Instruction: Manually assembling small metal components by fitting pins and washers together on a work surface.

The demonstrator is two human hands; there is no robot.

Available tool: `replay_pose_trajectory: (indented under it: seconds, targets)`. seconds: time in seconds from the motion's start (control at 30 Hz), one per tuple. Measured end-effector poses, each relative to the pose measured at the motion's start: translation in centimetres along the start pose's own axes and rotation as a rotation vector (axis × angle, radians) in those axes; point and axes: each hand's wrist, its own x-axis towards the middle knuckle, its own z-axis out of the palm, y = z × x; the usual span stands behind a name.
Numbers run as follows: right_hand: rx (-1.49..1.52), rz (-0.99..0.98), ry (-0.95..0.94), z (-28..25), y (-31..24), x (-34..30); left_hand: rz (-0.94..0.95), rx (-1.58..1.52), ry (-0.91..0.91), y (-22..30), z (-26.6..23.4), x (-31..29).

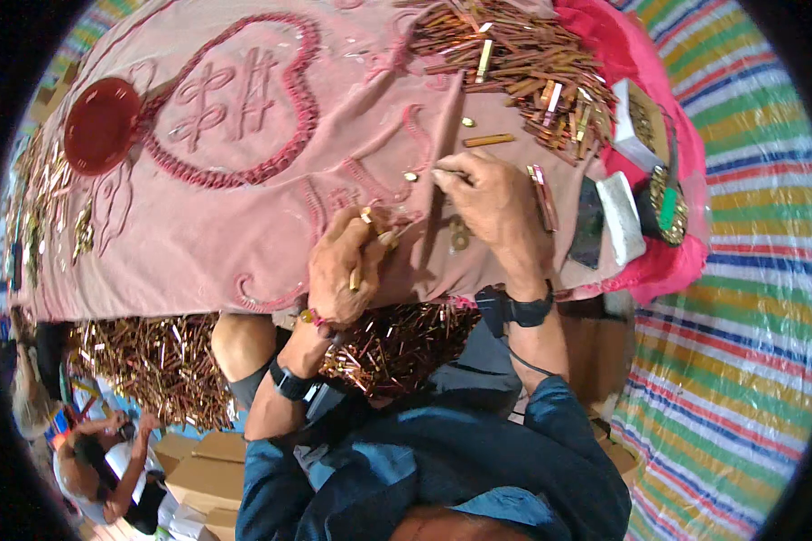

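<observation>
My left hand (341,269) is curled closed over the pink cloth (216,243), with a small gold-coloured metal piece (387,238) at its fingertips. Another bit of gold shows by the knuckles; whether it is a ring or a held part I cannot tell. To the right, my right hand (494,209) has thumb and forefinger pinched together, and anything between them is too small to make out. Near those fingertips lies a small shiny piece (411,177). A slim gold-coloured stick (488,140) lies just beyond the hand, and brass-coloured rings (459,236) lie beside its wrist.
A heap of slim copper-coloured metal sticks (523,63) covers the far right. A red bowl (102,126) stands at far left. On the right are a white box (639,126), a pale block (621,218) and a dark container (664,212). Another person (99,460) sits at lower left.
</observation>
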Motion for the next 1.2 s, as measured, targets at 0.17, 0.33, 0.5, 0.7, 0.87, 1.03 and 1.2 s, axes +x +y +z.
replay_pose_trajectory:
  seconds: [0.17, 0.33, 0.5, 0.7, 0.87, 1.03, 1.2]
  targets:
    - [0.066, 0.004, 0.152, 0.3, 1.3, 0.2, -0.081, 0.033, -0.076, 0.4, -0.4, -0.3]
    - [0.143, 0.017, 0.238, -0.5, 0.5, -0.6, -0.013, 0.048, -0.089, 0.3, 0.2, -0.5]
    - [-0.085, 0.001, 0.392, -3.2, 2.7, -2.2, 0.012, 0.214, -0.047, -1.3, 0.6, -1.0]
    - [-0.472, 0.307, 0.248, -4.8, 8.2, -4.6, 0.175, 0.226, -0.01, -1.4, 1.5, -1.0]
    - [-0.362, 0.319, 0.304, -4.2, 8.3, -5.5, 0.119, 0.302, -0.009, -2.0, 1.5, -1.3]
    - [-0.289, 0.273, 0.28, -3.7, 7.5, -6.5, 0.082, 0.345, 0.025, -2.7, 1.4, -1.4]
    - [-0.32, 0.026, 0.363, -1.7, 8.5, -7.4, 0.352, 0.397, 0.135, -3.9, 1.9, -1.1]
